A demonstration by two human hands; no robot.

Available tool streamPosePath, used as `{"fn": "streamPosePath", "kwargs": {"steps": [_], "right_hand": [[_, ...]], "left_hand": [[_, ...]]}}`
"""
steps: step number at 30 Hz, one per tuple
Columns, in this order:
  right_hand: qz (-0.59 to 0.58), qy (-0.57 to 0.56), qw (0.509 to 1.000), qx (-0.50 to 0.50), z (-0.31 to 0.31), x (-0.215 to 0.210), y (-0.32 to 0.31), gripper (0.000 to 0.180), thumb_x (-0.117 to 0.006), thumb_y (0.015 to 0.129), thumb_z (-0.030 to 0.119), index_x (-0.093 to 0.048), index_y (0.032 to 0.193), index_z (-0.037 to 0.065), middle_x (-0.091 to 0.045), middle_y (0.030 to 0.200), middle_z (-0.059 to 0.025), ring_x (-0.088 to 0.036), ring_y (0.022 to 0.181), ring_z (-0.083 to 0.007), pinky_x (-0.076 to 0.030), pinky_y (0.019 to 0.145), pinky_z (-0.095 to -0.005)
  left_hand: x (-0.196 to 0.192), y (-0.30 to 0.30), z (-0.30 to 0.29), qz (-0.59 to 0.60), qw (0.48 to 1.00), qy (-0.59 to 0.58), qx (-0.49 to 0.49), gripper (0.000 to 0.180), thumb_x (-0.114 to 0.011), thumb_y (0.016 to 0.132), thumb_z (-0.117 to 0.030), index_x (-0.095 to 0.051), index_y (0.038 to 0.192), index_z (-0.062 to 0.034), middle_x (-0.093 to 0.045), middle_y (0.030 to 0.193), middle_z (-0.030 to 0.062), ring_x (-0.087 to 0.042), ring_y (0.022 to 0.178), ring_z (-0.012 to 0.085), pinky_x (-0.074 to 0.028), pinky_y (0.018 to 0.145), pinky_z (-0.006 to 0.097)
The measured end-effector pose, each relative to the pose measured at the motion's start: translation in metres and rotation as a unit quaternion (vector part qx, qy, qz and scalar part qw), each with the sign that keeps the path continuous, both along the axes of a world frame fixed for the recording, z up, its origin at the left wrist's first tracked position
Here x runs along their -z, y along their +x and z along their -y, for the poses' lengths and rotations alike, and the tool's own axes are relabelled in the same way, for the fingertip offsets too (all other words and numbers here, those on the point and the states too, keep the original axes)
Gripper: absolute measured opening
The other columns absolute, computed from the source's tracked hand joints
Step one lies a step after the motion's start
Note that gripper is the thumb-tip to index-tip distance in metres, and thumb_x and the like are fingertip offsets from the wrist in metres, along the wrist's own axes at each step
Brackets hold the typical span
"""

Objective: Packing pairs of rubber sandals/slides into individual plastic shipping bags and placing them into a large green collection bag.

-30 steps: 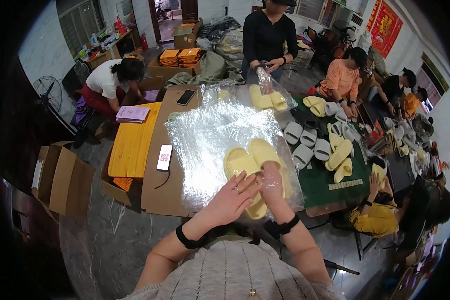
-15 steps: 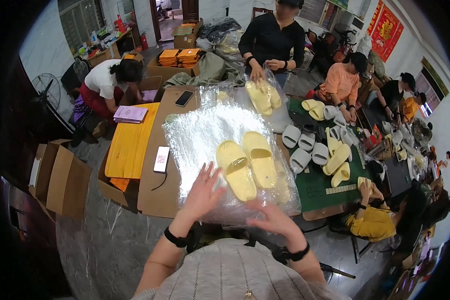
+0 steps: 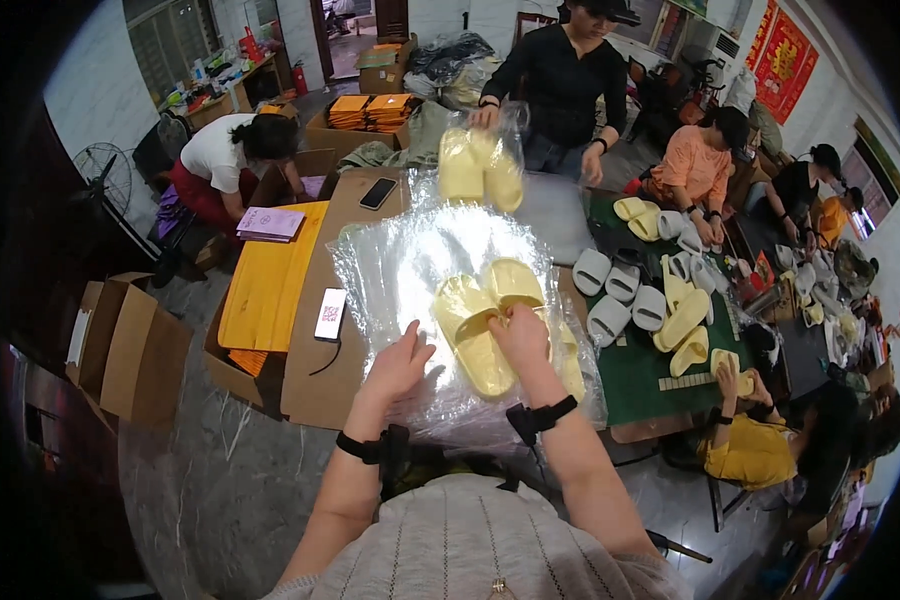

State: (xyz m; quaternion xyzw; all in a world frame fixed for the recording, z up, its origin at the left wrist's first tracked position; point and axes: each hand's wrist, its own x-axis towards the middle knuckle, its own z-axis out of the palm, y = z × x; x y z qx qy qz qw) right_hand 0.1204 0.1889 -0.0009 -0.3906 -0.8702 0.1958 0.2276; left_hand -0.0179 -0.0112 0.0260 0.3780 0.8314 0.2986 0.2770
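Note:
A pair of pale yellow slide slippers (image 3: 478, 350) lies on a stack of shiny clear plastic bags (image 3: 390, 260) in front of me. The left slipper shows glare and creases like film over it. My right hand (image 3: 522, 342) is closed over the right slipper, fingertips pinched beside its strap and covering its lower part; what they grip is hidden. My left hand (image 3: 400, 362) rests on the plastic left of the slippers, with index finger and thumb apart. Across the table a co-worker's hand (image 3: 484, 116) holds up a clear bag with another yellow pair (image 3: 480, 170).
Two phones (image 3: 328, 314) lie on cardboard at the left, beside yellow mailers (image 3: 270, 285) in a box. Grey slippers (image 3: 610, 318) and loose yellow ones (image 3: 685, 322) cover the green mat (image 3: 625, 395) at the right. Several people work around the tables.
My right hand has moved up from below the slippers onto the right one and closed. My left hand has shifted slightly lower. The co-worker's bagged pair has moved left and is held upright.

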Motion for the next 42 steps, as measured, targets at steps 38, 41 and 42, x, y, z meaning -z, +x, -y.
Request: {"fn": "streamPosePath", "kwargs": {"steps": [38, 41, 42], "right_hand": [[0.003, -0.353, 0.932, -0.077, -0.186, 0.200, 0.174, 0.038, -0.064, 0.085, 0.026, -0.063, 0.104, -0.007, -0.066, 0.095, -0.0211, -0.066, 0.085, -0.0311, -0.052, 0.079, -0.0390], [-0.205, -0.406, 0.887, 0.078, -0.220, 0.204, 0.186, 0.040, -0.069, 0.082, 0.023, -0.063, 0.107, -0.008, -0.069, 0.089, -0.0179, -0.067, 0.079, -0.0252, -0.052, 0.075, -0.0343], [-0.300, -0.330, 0.872, 0.204, -0.250, 0.219, 0.218, 0.040, -0.072, 0.080, 0.020, -0.063, 0.107, -0.007, -0.069, 0.092, -0.0166, -0.066, 0.082, -0.0258, -0.052, 0.076, -0.0356]], "left_hand": [[0.016, 0.041, -0.010, -0.118, 0.992, 0.007, -0.044, 0.082, -0.074, 0.075, -0.025, -0.037, 0.143, 0.0032, -0.040, 0.145, 0.0273, -0.032, 0.140, 0.0386, -0.033, 0.111, 0.041], [0.049, 0.027, 0.018, 0.011, 0.987, 0.120, -0.107, 0.084, -0.075, 0.074, -0.024, -0.037, 0.143, 0.0021, -0.039, 0.146, 0.0277, -0.032, 0.140, 0.0371, -0.032, 0.112, 0.040], [0.047, 0.028, 0.001, -0.014, 0.992, 0.093, -0.086, 0.085, -0.076, 0.073, -0.022, -0.036, 0.143, 0.0028, -0.039, 0.146, 0.0277, -0.031, 0.141, 0.0351, -0.032, 0.112, 0.038]]}}
